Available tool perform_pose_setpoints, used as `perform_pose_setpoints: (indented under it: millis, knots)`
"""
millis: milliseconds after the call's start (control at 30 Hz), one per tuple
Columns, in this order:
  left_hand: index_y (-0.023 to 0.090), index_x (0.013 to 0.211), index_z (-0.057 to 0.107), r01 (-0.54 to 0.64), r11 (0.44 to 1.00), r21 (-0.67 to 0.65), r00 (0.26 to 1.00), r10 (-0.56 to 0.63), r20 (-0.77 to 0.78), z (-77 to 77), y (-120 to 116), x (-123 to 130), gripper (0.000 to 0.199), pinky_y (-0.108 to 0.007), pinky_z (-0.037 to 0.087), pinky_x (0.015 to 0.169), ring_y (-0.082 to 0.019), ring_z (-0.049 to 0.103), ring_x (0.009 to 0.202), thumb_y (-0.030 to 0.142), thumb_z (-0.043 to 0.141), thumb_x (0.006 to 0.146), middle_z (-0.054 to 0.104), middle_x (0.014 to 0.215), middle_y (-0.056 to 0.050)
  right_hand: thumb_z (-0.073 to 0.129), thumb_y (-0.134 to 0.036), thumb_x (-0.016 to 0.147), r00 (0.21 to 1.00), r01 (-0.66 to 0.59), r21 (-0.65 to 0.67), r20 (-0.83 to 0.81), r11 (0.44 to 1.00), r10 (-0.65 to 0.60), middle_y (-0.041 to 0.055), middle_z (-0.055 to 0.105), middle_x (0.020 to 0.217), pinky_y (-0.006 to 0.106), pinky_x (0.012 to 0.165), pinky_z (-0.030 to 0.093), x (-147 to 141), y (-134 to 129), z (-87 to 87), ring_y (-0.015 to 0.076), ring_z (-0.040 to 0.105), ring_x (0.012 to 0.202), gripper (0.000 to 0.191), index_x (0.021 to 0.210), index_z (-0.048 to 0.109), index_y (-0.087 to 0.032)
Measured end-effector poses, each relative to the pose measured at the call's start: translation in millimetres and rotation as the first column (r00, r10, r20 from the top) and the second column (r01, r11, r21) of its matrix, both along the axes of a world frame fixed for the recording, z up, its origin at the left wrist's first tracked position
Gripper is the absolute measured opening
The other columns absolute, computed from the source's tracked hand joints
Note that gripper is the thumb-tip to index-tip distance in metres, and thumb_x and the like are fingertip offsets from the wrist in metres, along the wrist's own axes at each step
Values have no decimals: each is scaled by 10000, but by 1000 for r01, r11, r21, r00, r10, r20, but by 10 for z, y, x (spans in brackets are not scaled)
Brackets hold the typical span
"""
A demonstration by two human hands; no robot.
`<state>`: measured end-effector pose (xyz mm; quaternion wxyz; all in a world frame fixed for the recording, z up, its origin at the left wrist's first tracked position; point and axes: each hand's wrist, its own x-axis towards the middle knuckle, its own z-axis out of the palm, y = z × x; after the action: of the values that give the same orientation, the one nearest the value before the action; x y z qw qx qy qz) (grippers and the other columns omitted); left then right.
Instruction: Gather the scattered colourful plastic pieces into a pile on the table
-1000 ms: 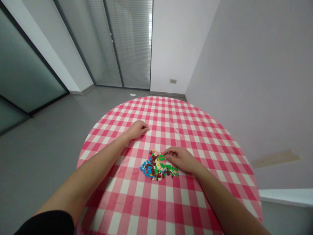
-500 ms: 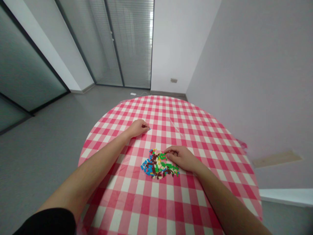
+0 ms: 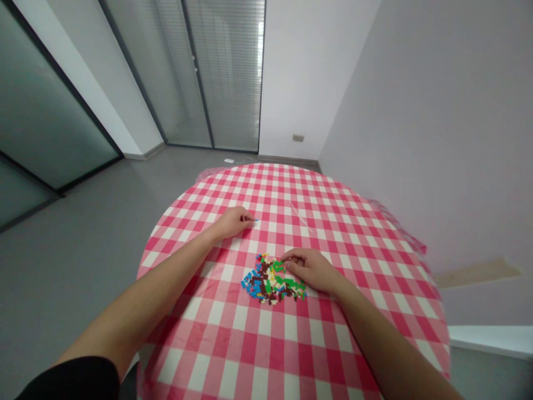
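My left hand (image 3: 236, 222) is over the far left-middle of the table, its thumb and fingertips pinched on a small blue toy brick (image 3: 256, 220). A heap of tiny toy bricks (image 3: 272, 282) in blue, green, brown, cream, yellow and red lies on the cloth in front of me. At the heap's upper right edge rests my right hand (image 3: 310, 268), palm down. Its fingers are bent loosely, with a gap between thumb and forefinger beside some green bricks. I see nothing held in it, though its palm is hidden.
A red-and-white checked tablecloth (image 3: 258, 344) covers the round table. A thin clear strip (image 3: 300, 216) lies on it beyond my right hand. A wall (image 3: 437, 139) rises on the right, and glass partitions (image 3: 225, 78) stand behind. A white power strip (image 3: 229, 160) is on the floor.
The view has shifted slightly. My left hand has moved a little, and more of the blue brick shows at its fingertips. My right hand stays at the heap.
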<state>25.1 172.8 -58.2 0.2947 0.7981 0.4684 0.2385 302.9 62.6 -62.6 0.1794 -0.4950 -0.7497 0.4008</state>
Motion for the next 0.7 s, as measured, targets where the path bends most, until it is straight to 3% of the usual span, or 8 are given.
perform_pose_setpoints:
  millis: [33, 167, 233, 467, 700]
  knots:
    - [178, 850, 760, 18, 1000, 1, 1000, -18, 2, 29, -90, 12, 179, -282, 456, 709, -168, 632, 786, 294, 625, 832, 742, 892, -67, 566, -285, 894, 1000, 0, -8, -3, 1000, 0, 46, 717, 778, 246, 556, 403, 2, 2, -2, 140, 596, 616, 258, 1051, 740, -180]
    - [199, 895, 760, 304, 952, -39, 953, -304, -4, 121, -453, 76, 158, -288, 484, 779, -161, 641, 832, 246, 614, 856, 731, 918, -62, 569, -278, 888, 1000, -9, 2, 0, 1000, 9, 54, 734, 836, 253, 582, 423, 7, 9, -14, 153, 625, 670, 258, 1058, 741, -187]
    - [207, 912, 761, 359, 933, -27, 933, -360, -29, 127, -571, 98, 165, -298, 483, 796, -166, 641, 850, 222, 601, 875, 729, 918, -63, 573, -280, 886, 1000, -13, 18, 3, 1000, 13, 61, 740, 868, 258, 600, 432, 6, 9, -14, 161, 637, 707, 258, 1056, 743, -188]
    - [230, 998, 757, 420, 907, 12, 906, -418, -69, 14, -649, 83, 222, -316, 457, 807, -187, 616, 874, 189, 555, 914, 715, 923, -70, 569, -275, 886, 1000, -4, 1, 5, 1000, 4, 58, 735, 834, 261, 594, 426, -10, -1, 23, 156, 623, 680, 254, 1046, 742, -180]
    - [214, 990, 755, 419, 907, 27, 906, -417, -76, -1, -659, 88, 200, -311, 446, 806, -182, 603, 856, 185, 572, 914, 699, 912, -74, 575, -269, 874, 1000, 9, 18, 2, 1000, -9, 55, 728, 838, 264, 607, 427, -17, -12, 45, 152, 610, 678, 252, 1040, 742, -180]
